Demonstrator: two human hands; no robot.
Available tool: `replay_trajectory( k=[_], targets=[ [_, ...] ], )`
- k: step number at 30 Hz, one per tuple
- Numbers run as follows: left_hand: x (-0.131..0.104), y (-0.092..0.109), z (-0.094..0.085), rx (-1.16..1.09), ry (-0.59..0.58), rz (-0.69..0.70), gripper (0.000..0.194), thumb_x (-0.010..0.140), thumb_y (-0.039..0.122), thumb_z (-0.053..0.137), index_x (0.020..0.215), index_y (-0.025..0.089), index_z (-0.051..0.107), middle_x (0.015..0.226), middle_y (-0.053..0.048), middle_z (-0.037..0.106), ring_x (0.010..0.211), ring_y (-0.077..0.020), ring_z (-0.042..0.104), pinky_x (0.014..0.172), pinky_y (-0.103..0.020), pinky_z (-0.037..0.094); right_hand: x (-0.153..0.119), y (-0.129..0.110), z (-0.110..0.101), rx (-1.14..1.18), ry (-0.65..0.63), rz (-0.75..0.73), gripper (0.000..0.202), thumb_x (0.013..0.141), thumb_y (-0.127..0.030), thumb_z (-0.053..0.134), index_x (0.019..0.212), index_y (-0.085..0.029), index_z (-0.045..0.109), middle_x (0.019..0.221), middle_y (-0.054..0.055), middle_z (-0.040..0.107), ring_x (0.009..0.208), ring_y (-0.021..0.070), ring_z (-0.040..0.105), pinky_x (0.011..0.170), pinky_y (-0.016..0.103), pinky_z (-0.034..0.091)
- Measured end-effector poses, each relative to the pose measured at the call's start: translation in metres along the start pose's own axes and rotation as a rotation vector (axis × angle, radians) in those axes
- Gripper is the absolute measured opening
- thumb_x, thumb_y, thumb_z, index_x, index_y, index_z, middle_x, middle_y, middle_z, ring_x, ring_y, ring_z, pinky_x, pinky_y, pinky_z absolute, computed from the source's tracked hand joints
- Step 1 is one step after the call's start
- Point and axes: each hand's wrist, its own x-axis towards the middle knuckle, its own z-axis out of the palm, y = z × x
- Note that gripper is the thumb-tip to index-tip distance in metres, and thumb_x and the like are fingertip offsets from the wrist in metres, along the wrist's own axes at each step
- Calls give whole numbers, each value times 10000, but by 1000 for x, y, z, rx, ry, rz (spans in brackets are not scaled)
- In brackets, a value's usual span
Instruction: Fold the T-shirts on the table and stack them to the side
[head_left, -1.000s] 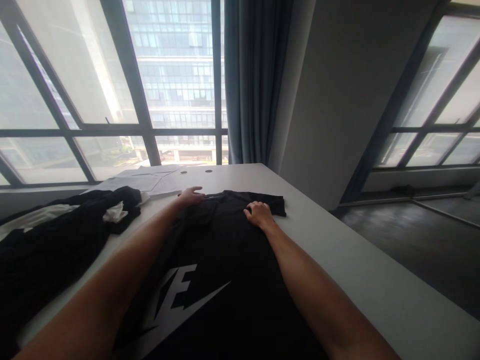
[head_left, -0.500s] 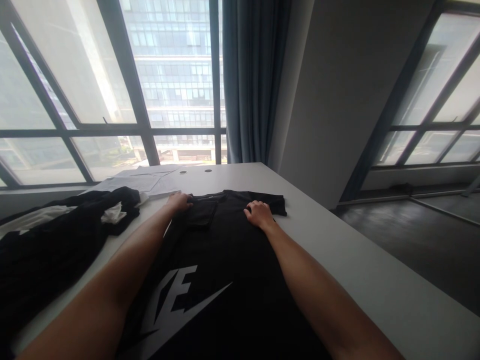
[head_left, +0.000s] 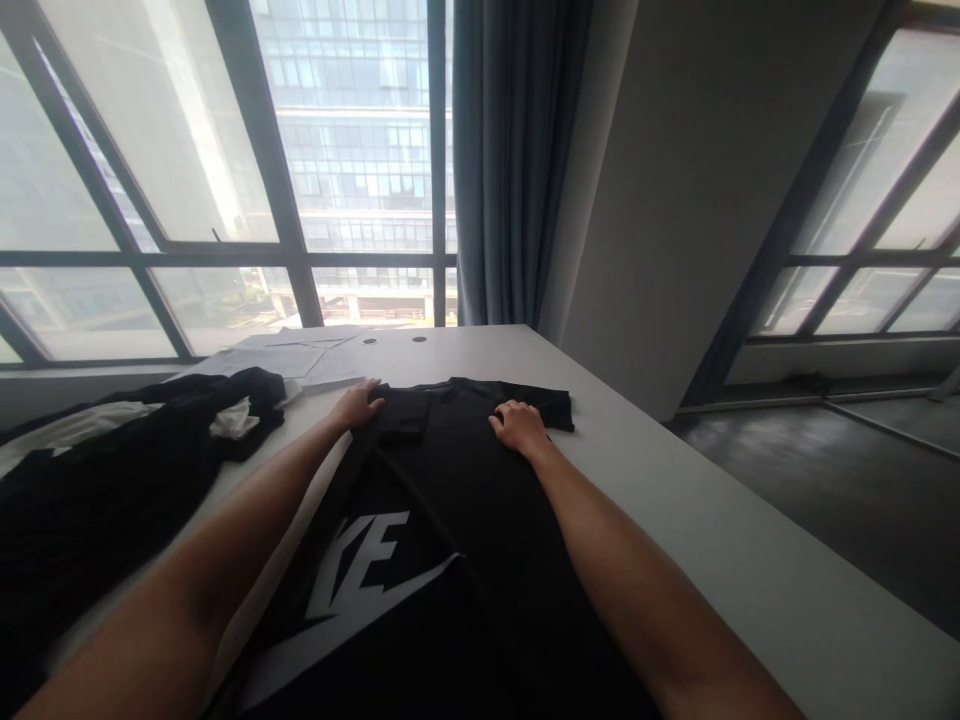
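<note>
A black shirt [head_left: 480,500] with large pale lettering lies lengthwise on the white table [head_left: 645,450]. Its left side is folded inward, with the left sleeve lying on the body near the collar. The right sleeve [head_left: 551,402] sticks out flat. My left hand [head_left: 360,403] is closed at the folded shoulder, its fingers pinching the black fabric at the far left corner. Resting on the shirt near the right shoulder, my right hand [head_left: 519,426] has its fingers slightly spread and curved, palm down.
At the left lies a heap of black clothes [head_left: 127,470] with white pieces in it. White sheets [head_left: 277,355] lie at the far left of the table. Two round holes are near the far edge, below a window and a blue curtain [head_left: 510,160].
The left side of the shirt has shifted inward and the lettering has moved a little up and right. A crease now runs across the body. My right hand has barely moved.
</note>
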Motion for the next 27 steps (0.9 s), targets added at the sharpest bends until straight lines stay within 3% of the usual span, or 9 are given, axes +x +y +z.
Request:
replay_trajectory(
  k=[3,7,11,14,18,22,27],
  targets=[
    [-50,-10,-5,-51,-7,62,624,878,469,530,1404,134,516,1512,-135,458,1391,-281,429,1157,-371,325,0,-4,-3,0,-97,7,541,983,-524,389,1325,-148,577,1425,159,518,1321,295,439,1124,508,227],
    [-121,-13,-19,-40,-138,0,693,905,588,422,1436,147,478,1507,-144,459,1403,-287,412,1162,-437,303,-7,-22,-16,-66,-175,-5,551,1003,-505,357,1372,-143,545,1494,171,448,1407,322,340,1155,576,122],
    [-163,1,-28,72,-241,-19,727,886,619,440,1478,197,427,1566,-134,364,1462,-319,291,1171,-557,208,-24,-67,-30,57,-244,-136,570,988,-502,394,1461,-190,463,1526,150,413,1384,300,399,1151,478,246],
    [-171,12,-30,90,-227,-50,685,910,577,413,1474,189,432,1574,-132,349,1472,-310,269,1173,-570,174,-42,-111,-33,187,-406,-265,725,933,-620,445,1549,-262,306,1598,116,295,1439,318,316,1150,458,274],
    [-172,12,-30,-6,-123,-57,629,912,547,406,1369,142,559,1478,-148,497,1399,-308,410,1171,-501,239,-50,-153,-23,122,-559,-216,834,866,-767,404,1566,-357,210,1659,85,64,1478,463,35,1096,720,120],
    [-172,7,-30,-193,1,-70,583,919,513,400,1297,125,614,1308,-142,649,1234,-280,585,1070,-386,408,-26,-161,-7,80,-514,-175,808,889,-780,273,1565,-339,231,1660,87,34,1474,470,-12,1077,746,63],
    [-173,5,-31,-261,87,-141,534,899,489,473,1292,154,611,1198,-132,697,1099,-272,651,965,-374,481,11,-156,8,48,-428,-142,765,916,-749,209,1558,-335,256,1659,80,73,1487,428,32,1102,699,82]
  ],
)
